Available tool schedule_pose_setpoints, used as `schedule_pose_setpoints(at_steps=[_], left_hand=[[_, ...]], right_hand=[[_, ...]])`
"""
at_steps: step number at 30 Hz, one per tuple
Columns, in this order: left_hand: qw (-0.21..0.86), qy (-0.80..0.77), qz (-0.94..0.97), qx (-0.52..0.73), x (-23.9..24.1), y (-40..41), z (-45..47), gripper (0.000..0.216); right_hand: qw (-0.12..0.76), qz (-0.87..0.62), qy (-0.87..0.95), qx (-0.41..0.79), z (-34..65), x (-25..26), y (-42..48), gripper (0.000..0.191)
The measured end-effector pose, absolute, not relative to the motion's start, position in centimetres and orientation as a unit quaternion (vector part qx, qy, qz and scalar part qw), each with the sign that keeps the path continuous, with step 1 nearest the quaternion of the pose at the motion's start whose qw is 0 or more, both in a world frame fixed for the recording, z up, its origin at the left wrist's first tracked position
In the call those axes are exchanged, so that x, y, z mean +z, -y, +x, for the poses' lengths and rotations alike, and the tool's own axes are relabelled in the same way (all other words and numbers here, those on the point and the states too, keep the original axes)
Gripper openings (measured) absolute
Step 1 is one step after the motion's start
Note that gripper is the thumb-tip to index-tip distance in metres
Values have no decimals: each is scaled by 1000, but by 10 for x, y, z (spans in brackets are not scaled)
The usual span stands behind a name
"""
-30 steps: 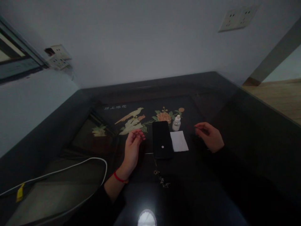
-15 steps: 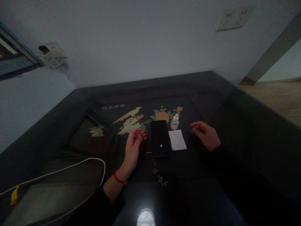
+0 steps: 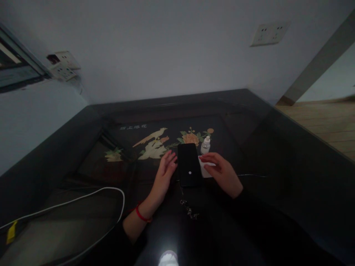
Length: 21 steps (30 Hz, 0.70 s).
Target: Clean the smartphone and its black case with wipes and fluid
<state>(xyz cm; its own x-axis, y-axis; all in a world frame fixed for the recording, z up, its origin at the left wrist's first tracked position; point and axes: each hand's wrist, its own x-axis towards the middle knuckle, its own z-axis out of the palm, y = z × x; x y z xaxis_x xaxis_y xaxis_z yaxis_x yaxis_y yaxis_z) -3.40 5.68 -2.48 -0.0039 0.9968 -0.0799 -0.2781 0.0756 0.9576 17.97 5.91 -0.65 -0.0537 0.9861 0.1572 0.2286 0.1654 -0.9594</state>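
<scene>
A black phone [image 3: 188, 162] lies flat on the dark table, a small white dot on its lower part and a charm strap [image 3: 189, 210] trailing from its near end. My left hand [image 3: 166, 170], with a red cord at the wrist, rests along the phone's left edge, fingers loosely extended and holding nothing. Over the folded white cloth or paper [image 3: 206, 172] right of the phone is my right hand [image 3: 222, 171], its fingers apart and tips near the phone's right edge. Whether they touch the white piece I cannot tell. Behind it stands a small clear bottle [image 3: 205, 146] with a white cap.
Across the glossy table [image 3: 246, 122] runs an inlaid bird-and-flower picture [image 3: 152, 142]. A white cable [image 3: 83, 195] with a yellow tag [image 3: 11, 232] curves along the left. Wall sockets [image 3: 270, 34] sit above the table. A bright light reflection shows at the near edge.
My right hand has moved left, from beside the white piece to over it. My left hand has shifted slightly right, closer to the phone. Phone and bottle stay in place.
</scene>
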Motion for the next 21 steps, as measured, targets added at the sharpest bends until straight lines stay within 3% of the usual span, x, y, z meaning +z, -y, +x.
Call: schedule_pose_setpoints(at_steps=[10, 21], left_hand=[[645, -428, 373, 511, -22, -51, -32, 68], [658, -413, 374, 507, -20, -53, -32, 77]], right_hand=[[437, -498, 586, 466, 172, -31, -64, 29], [431, -471, 572, 514, 178, -32, -67, 19]])
